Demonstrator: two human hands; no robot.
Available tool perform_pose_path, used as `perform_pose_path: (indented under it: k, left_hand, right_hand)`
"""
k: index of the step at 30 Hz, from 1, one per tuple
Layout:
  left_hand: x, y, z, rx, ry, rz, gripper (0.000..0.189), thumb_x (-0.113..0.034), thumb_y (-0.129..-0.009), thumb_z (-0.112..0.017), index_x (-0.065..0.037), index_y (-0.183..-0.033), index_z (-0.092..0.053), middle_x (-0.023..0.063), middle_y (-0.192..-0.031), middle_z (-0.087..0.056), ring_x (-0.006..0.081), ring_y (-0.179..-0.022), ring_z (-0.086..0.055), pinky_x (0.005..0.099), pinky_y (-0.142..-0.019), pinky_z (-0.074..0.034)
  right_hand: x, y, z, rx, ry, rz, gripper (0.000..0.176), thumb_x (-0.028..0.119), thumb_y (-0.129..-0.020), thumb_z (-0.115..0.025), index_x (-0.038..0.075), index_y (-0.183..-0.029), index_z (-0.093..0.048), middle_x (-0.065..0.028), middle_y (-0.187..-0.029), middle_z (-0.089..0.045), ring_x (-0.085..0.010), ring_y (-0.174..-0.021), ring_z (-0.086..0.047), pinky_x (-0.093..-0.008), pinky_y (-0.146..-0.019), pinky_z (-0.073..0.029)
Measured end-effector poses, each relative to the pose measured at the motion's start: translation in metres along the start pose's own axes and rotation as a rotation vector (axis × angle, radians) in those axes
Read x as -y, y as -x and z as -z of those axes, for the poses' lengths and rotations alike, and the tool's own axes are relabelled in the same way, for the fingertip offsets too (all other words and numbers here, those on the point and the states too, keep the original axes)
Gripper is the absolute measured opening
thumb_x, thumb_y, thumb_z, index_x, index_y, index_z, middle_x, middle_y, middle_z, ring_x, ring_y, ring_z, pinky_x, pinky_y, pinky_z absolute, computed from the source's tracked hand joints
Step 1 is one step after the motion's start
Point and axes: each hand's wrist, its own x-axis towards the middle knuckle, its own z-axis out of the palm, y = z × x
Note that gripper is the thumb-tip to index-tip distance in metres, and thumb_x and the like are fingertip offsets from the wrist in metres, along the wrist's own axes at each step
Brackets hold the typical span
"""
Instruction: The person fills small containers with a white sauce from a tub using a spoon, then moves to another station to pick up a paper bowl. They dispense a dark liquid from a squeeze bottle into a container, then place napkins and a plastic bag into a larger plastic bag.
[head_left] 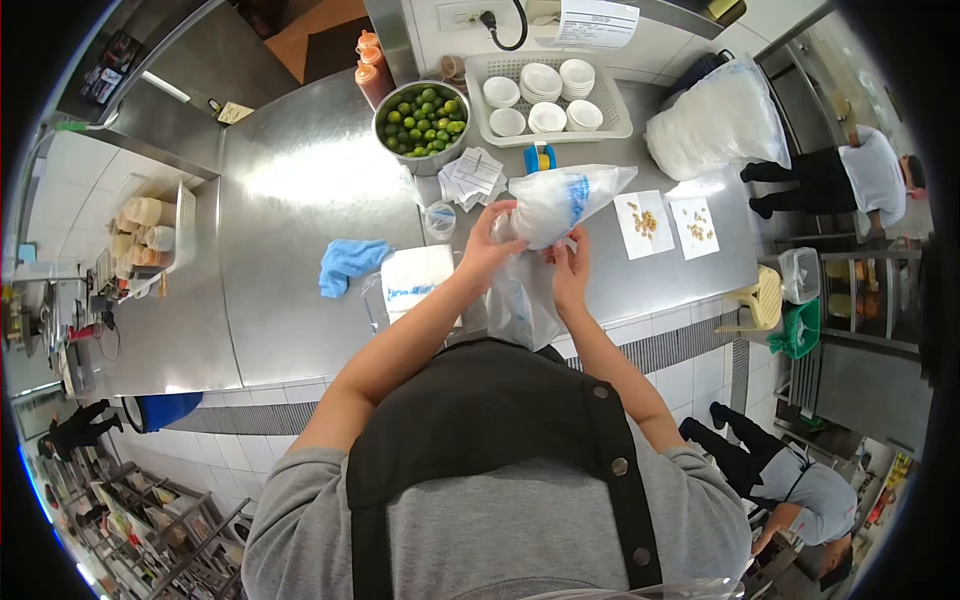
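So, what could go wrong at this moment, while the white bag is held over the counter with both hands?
1. The white plastic bag bulges and lies sideways; the left hand and right hand grip it near one end, so it may slip or spill.
2. The clear cup stands close to the left hand and could be knocked over.
3. The bag's far end is near the paper sheets with food pieces and might sweep them.
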Motion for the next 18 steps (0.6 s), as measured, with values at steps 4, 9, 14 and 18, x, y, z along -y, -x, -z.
perform_pose_path:
  k: [4, 9, 14, 18]
  left_hand:
    - [0.019, -0.013, 0.019, 0.009, -0.372, -0.134, 0.068, 0.005, -0.081, -0.073, -0.012, -0.143, -0.051, 0.0094, -0.135, -0.055, 0.0188, -0.116, -0.058, 0.0331, -0.094, -0.051]
    - [-0.026, 0.017, 0.019, -0.137, -0.304, 0.168, 0.061, -0.003, -0.09, -0.07, -0.008, -0.146, -0.048, 0.0103, -0.136, -0.055, 0.0155, -0.1, -0.065, 0.0312, -0.085, -0.053]
    - [-0.048, 0.042, 0.055, -0.077, 0.102, 0.019, 0.055, -0.001, -0.093, -0.066, 0.0, -0.144, -0.047, 0.0154, -0.135, -0.057, 0.0242, -0.102, -0.069, 0.0348, -0.087, -0.058]
    - [-0.109, 0.066, 0.066, -0.141, 0.188, -0.186, 0.056, 0.003, -0.092, -0.067, 0.003, -0.143, -0.045, 0.0173, -0.135, -0.059, 0.0292, -0.116, -0.067, 0.0398, -0.099, -0.057]
  right_hand:
    - [-0.025, -0.002, 0.007, 0.043, 0.192, 0.163, 0.054, 0.011, -0.102, -0.06, 0.004, -0.151, -0.04, -0.0071, -0.125, -0.052, -0.0135, -0.086, -0.059, -0.0269, -0.075, -0.049]
    - [0.0, 0.026, 0.008, 0.029, 0.39, 0.037, 0.053, 0.019, -0.103, -0.06, 0.002, -0.15, -0.043, -0.0116, -0.131, -0.053, -0.017, -0.093, -0.06, -0.0301, -0.084, -0.05]
    - [0.021, 0.046, -0.004, 0.603, 0.138, -0.182, 0.066, 0.051, -0.105, -0.047, 0.002, -0.149, -0.044, -0.0146, -0.125, -0.062, -0.0216, -0.109, -0.061, -0.0352, -0.098, -0.048]
    - [0.058, 0.046, -0.043, 0.764, -0.302, -0.436, 0.091, 0.076, -0.098, -0.035, 0.003, -0.15, -0.045, -0.013, -0.126, -0.065, -0.022, -0.116, -0.061, -0.038, -0.104, -0.045]
